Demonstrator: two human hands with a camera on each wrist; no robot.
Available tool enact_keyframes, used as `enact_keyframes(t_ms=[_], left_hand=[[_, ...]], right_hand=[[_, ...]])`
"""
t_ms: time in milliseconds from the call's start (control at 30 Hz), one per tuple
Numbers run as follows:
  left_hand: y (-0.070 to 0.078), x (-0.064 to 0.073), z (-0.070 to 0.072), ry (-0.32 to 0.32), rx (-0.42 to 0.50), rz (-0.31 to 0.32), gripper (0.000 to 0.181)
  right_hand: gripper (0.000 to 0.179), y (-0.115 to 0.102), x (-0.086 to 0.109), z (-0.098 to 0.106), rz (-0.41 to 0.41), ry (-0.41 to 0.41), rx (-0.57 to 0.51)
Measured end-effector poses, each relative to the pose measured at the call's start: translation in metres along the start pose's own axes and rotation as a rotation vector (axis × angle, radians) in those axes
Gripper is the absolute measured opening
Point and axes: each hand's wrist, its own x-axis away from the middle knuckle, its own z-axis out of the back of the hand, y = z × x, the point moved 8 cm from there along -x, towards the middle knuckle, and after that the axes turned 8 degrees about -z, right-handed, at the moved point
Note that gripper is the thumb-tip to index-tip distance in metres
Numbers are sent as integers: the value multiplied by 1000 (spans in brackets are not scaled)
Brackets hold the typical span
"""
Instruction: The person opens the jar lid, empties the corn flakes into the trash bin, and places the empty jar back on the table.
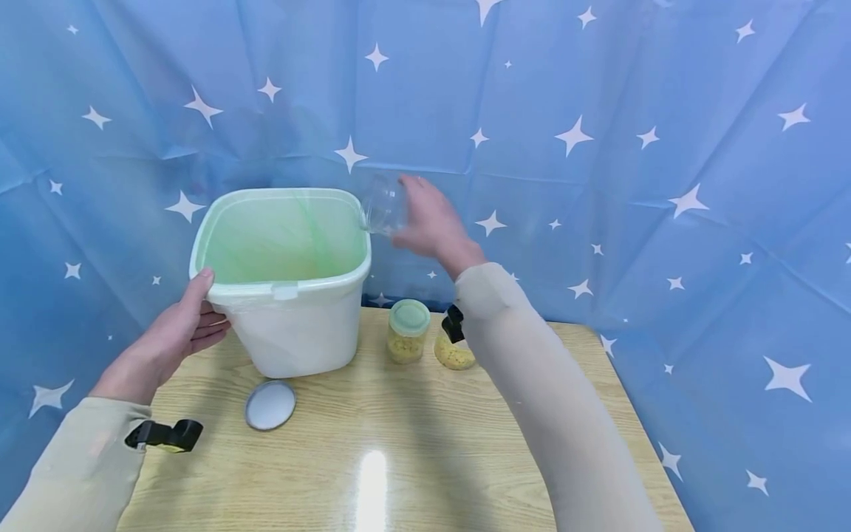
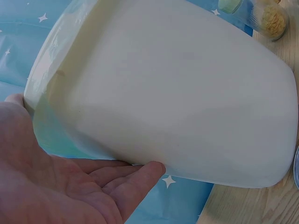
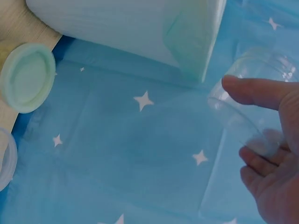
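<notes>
A blue curtain (image 1: 598,74) with white stars hangs behind a wooden counter (image 1: 319,480). On the left part of this counter is the white bin (image 1: 299,336), which has a pale green lining (image 1: 266,236) inside. The left hand (image 1: 169,329) holds the bin at its near left corner: the thumb lies over the rim and the other fingers are under it, against the wall. The right hand (image 1: 431,222) has its fingers clamped around a clear jar (image 1: 383,207), which is raised and tilted just beside the right rim; I cannot tell if they touch. Right of the bin stand a green-lidded jar (image 1: 407,332) and a second jar (image 1: 455,355), partly hidden by the wrist, both with yellow contents. A round pale disc (image 1: 271,405) lies in front.
</notes>
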Motion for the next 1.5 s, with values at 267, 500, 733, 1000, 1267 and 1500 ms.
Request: enact_keyframes(t_ms=[267,500,733,1000,1267,1500], left_hand=[[-1,-1,-2,4,24,10,102],[-1,-1,-3,10,36,12,104],[-2,-1,-1,19,22,14,106],[-3,-1,-2,23,31,1,104],[-2,-3,-4,29,27,-14,103],[-3,-3,-3,40,31,-6,101]], right_hand=[[100,44,8,0,-46,2,-97],[100,88,18,-9,-110,-2,-174],[97,128,24,-28,-193,-38,-203],[97,171,40,-52,-234,-51,-278],[105,230,70,-71,-350,-61,-381],[104,279,98,-87,-424,-37,-411]])
